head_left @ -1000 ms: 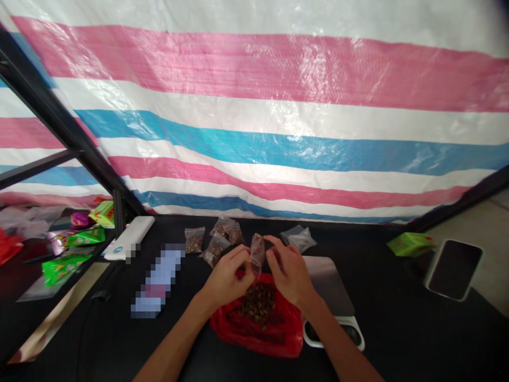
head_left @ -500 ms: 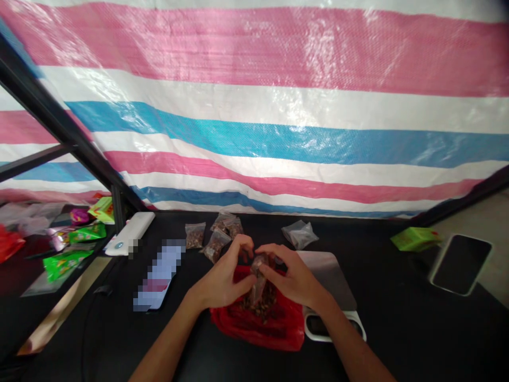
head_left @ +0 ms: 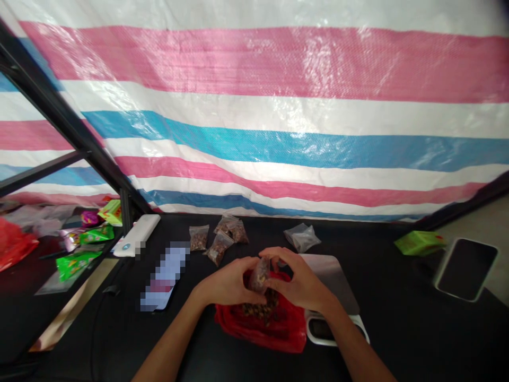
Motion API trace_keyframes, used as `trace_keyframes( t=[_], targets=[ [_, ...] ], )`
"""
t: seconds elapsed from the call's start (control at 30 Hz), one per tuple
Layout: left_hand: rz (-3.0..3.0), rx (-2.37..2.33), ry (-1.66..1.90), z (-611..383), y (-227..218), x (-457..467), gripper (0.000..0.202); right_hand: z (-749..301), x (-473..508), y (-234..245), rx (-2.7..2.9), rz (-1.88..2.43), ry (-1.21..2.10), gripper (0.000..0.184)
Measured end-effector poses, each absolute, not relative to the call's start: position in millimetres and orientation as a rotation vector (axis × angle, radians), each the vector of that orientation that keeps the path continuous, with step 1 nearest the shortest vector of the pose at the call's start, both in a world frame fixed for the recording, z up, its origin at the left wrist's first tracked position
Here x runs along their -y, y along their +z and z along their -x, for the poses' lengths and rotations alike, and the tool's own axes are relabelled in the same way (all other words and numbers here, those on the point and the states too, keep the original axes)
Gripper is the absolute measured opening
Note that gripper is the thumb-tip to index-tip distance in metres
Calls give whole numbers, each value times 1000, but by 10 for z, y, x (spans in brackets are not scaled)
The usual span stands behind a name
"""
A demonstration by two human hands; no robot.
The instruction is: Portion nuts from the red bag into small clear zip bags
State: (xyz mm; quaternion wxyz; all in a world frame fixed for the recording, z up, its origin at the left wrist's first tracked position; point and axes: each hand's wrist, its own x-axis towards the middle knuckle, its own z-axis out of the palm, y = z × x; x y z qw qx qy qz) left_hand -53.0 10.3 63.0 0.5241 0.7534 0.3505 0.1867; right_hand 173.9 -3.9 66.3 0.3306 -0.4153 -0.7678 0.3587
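A small clear plastic bag (head_left: 260, 276) with brown bits inside is held upright between my two hands. My left hand (head_left: 228, 281) closes on its left side, thumb near the bottom. My right hand (head_left: 300, 278) grips the right side with thumb and fingers. Right below lies an open red plastic bag (head_left: 274, 337), with a heap of loose brown pieces (head_left: 258, 312) in it. A kitchen scale (head_left: 328, 278) with a metal plate stands to the right, its display partly behind my right forearm.
Several filled zip bags (head_left: 218, 247) lie at the back, and clear bags (head_left: 303, 237) further right. Left are a phone (head_left: 167, 276) and a white device (head_left: 137, 235). A green box (head_left: 419, 242) and another phone (head_left: 466, 269) sit at right. A black frame bar (head_left: 85, 154) rises at left.
The small bag is more upright and shows more between my hands. My left hand has turned flatter and lower around it. The view has shifted slightly, so everything sits a little further right.
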Motion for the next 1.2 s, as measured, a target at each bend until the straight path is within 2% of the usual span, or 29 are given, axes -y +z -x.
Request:
trace_keyframes(
  t=[0.2,0.37,0.53,0.63,0.73,0.87,1.2],
  targets=[
    [-1893,-815,413,518,637,-102,37,-1736,48,762,1959,964,1076,31],
    [-1863,-807,391,507,637,-89,41,-1757,37,788,1945,891,1181,31],
    [-1906,-786,409,493,605,-80,43,-1763,24,767,1941,909,1173,13],
    [-1906,-767,421,499,587,-82,45,-1765,15,760,1943,887,1142,16],
    [-1903,-760,420,513,567,-93,38,-1759,12,772,2013,852,1123,29],
    [-1887,-756,391,521,548,-102,36,-1726,8,765,2078,842,1071,6],
    [-1834,-748,377,525,565,-84,41,-1667,18,643,1909,822,1082,25]
  ],
)
